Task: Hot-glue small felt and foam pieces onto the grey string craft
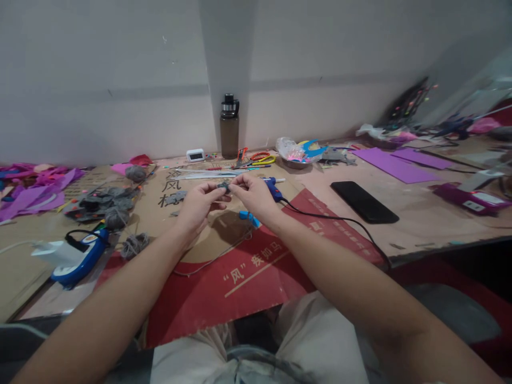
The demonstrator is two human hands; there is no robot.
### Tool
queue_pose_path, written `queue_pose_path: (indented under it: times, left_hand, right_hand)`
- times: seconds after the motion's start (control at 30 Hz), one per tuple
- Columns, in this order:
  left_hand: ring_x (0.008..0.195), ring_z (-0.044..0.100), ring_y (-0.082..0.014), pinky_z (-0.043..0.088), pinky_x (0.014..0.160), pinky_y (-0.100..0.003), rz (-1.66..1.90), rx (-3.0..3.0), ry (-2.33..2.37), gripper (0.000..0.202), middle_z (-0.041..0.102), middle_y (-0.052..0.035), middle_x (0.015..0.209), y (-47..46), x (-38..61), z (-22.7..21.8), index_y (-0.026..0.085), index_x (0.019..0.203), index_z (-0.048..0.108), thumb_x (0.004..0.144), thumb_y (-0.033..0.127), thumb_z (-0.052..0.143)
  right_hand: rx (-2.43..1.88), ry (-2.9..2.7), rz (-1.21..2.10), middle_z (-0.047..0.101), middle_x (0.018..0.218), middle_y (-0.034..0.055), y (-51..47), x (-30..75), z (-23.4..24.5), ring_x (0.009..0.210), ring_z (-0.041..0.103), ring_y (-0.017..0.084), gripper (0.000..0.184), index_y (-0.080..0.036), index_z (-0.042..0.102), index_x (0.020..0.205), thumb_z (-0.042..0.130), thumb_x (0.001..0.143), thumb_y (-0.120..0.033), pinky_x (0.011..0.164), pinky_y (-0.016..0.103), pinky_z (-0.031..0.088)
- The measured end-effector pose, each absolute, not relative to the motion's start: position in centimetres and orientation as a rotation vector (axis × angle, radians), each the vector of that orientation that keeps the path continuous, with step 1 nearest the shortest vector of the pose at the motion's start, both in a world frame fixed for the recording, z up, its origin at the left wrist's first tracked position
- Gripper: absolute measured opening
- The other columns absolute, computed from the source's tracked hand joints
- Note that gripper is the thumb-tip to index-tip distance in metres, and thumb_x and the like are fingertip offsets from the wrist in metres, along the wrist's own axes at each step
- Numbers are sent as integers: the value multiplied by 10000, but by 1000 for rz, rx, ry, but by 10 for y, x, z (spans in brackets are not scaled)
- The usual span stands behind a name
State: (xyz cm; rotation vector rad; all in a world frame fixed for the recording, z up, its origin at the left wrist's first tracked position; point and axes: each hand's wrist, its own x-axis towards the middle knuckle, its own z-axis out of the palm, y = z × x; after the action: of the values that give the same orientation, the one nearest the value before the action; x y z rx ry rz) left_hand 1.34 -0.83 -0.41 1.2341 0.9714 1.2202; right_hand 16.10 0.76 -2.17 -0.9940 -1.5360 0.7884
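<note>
Over the printed cardboard sheet (256, 288), my left hand (200, 205) and my right hand (254, 194) meet at the fingertips. Between them they pinch a small dark grey piece (224, 186), too small and covered to name exactly. Just beyond my right hand lies a blue glue gun (273, 189), its black cord running off to the right. A bright blue scrap (248, 217) rests on the cardboard below my right wrist, near a strand of grey yarn (212, 264). Grey felt-like pieces (175, 198) lie to the left of my left hand.
Left are balls of grey yarn (117, 217), a blue power strip (82, 264) and purple scraps (40, 194). A bottle (229, 130), scissors (262, 159) and a metal bowl (296, 164) stand or lie along the back. A phone (363, 201) and purple sheets (396, 165) lie right.
</note>
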Motion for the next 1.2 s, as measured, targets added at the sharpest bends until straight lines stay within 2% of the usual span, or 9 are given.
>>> queue_pose_path:
  times: [0.1,0.2,0.27,0.43,0.57,0.83,1.0,1.1,1.2]
  left_hand:
    - [586,528,-87,389,508,-209,1191,1400,1019,194,606,-1,699,-7,12,-5,150,742,646,668,310,728]
    - [476,401,-60,277,442,-210,1149,1526,1068,204,535,28,582,-3,9,-6,154,701,650,690,350,708]
    - [448,380,-59,257,432,-213,1122,1526,1072,202,511,33,544,0,6,-8,157,682,640,690,348,704]
    - [458,464,-80,291,434,-208,1191,1455,1086,194,545,20,544,3,4,-8,165,714,622,656,319,724]
    - [457,489,-83,292,424,-196,1235,1412,1096,202,544,30,540,1,6,-6,174,745,602,647,301,725]
    - [402,401,-51,259,397,-186,1305,1302,1098,151,494,54,511,-1,13,-6,165,694,553,658,239,679]
    - [438,489,-74,324,428,-188,1279,1144,1022,155,526,33,507,-3,12,-3,166,693,531,655,221,671]
    - [475,529,-81,348,449,-191,1260,1102,994,178,574,15,562,-4,13,0,165,715,532,646,209,690]
    - [476,527,-80,337,445,-192,1230,1121,999,165,593,0,576,-6,15,1,155,738,560,664,214,695]
  right_hand:
    - [-1047,-1558,745,546,662,-29,7,162,-22,604,487,100,98,-179,536,741,551,760,-274,575,234,358]
    - [-1087,-1655,679,552,658,-24,4,163,-20,595,482,105,77,-180,545,748,544,760,-256,570,240,350]
    - [-1078,-1718,667,543,657,-25,1,163,-19,592,469,105,89,-181,556,776,537,780,-268,571,242,346]
    - [-1034,-1740,656,530,700,-26,-2,162,-19,640,471,117,160,-187,553,923,506,831,-309,605,249,355]
    - [-1025,-1743,591,574,783,0,-2,160,-21,709,501,127,122,-186,538,858,487,843,-295,669,262,370]
    - [-1010,-1792,530,568,734,-9,-8,156,-20,671,482,122,100,-189,549,808,489,839,-262,649,254,357]
    - [-996,-1744,648,569,727,-12,-4,155,-21,702,495,125,160,-188,562,757,486,841,-302,679,259,366]
    - [-1019,-1662,793,542,658,-21,-1,156,-21,641,473,116,219,-182,569,693,503,825,-343,635,254,359]
    - [-1089,-1573,930,443,525,-39,1,157,-21,527,395,105,317,-184,562,617,511,815,-426,535,247,308]
